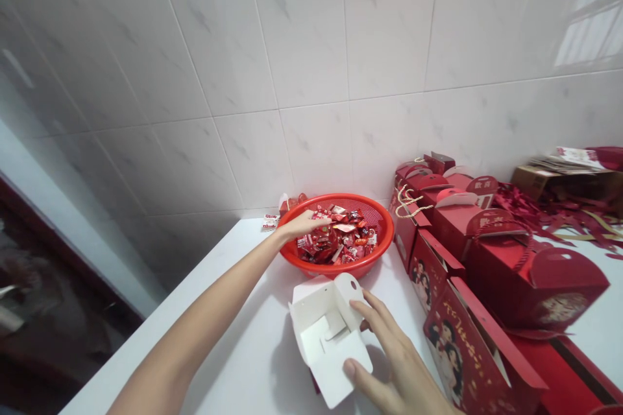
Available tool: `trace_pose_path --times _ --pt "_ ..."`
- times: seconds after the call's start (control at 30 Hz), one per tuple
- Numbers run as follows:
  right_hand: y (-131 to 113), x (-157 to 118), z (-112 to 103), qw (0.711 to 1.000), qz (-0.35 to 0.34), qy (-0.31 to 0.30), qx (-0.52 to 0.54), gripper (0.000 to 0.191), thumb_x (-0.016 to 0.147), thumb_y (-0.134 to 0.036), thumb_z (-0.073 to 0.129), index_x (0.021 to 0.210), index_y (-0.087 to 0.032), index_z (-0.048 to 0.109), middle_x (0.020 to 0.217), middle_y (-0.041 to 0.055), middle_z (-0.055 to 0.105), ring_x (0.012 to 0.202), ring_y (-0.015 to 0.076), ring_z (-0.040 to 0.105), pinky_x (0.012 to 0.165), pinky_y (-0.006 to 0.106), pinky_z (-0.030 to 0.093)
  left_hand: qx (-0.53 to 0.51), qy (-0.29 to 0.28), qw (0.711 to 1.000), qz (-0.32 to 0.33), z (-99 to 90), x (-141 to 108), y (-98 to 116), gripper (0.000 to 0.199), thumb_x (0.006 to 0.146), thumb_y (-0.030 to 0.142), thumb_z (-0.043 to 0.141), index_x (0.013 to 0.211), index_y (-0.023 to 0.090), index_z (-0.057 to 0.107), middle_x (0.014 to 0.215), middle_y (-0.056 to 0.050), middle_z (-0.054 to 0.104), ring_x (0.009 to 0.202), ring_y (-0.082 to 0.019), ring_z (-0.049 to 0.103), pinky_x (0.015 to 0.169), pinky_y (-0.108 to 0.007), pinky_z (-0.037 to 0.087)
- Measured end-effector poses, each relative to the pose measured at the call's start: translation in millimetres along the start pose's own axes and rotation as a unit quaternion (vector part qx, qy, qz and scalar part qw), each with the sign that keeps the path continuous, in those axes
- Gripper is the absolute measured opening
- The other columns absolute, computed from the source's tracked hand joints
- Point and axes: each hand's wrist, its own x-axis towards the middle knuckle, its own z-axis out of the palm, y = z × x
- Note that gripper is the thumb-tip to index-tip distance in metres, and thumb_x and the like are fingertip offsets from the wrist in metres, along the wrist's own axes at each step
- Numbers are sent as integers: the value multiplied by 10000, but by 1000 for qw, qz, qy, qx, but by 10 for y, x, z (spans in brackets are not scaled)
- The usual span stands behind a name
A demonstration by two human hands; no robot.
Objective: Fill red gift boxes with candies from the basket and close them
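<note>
My left hand (pixel 307 224) reaches into a red plastic basket (pixel 384 233) filled with wrapped candies (pixel 353 240). Its fingertips are down among the wrappers, and whether they pinch one cannot be made out. Just in front of the basket, my right hand (pixel 384 343) grips the right side of an opened candy box (pixel 331 331), thumb on the near flap and fingers around the far one. The box is tilted toward me, so its white inside shows, with folded bottom tabs and no candy visible in it.
Closed red gift boxes (pixel 530 279) stand in rows on the right, beside red paper bags (pixel 467 343) printed with a couple. Behind them lie dark red ribbons (pixel 530 207) and a cardboard box (pixel 559 178). A tiled wall (pixel 311 78) bounds the white table (pixel 243 337).
</note>
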Motion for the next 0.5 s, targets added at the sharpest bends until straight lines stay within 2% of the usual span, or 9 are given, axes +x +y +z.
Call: trace_pose_path --times 0.13,0.23,0.33,0.43,0.5 --pt "-4 0 -5 1000 -6 1 -3 615 907 -458 590 1441 -167 496 1533 211 417 1275 311 592 1038 410 521 3 -6 1000 23 29 29 36 363 862 497 614 865 136 647 838 -75 692 884 -222 631 762 -311 509" --pt "1 -8 -8 1000 -10 3 -3 621 909 -469 594 1438 -158 500 1538 221 408 1238 300 621 1026 393 531 19 -60 997 38 111 58 168 272 895 380 565 882 130 671 907 -93 722 882 -197 656 795 -293 525" --pt "9 -20 -8 1000 -7 5 -4 621 907 -452 603 1447 -167 489 1541 208 410 1194 283 647 1016 383 538 63 -156 985 45 249 65 325 178 817 222 595 933 150 709 983 -80 743 840 -181 682 758 -268 537" --pt "11 -25 -4 1000 1 5 7 606 909 -421 611 1452 -184 480 1552 192 401 1129 253 679 998 353 549 166 -254 952 42 429 57 406 270 692 145 646 937 198 748 954 -44 757 796 -205 692 711 -275 539" --pt "9 -26 -3 1000 0 2 17 604 908 -407 616 1456 -193 474 1564 185 384 1090 236 695 987 333 554 241 -273 930 37 531 63 396 357 608 108 667 930 226 765 911 -38 760 809 -245 688 716 -305 534"
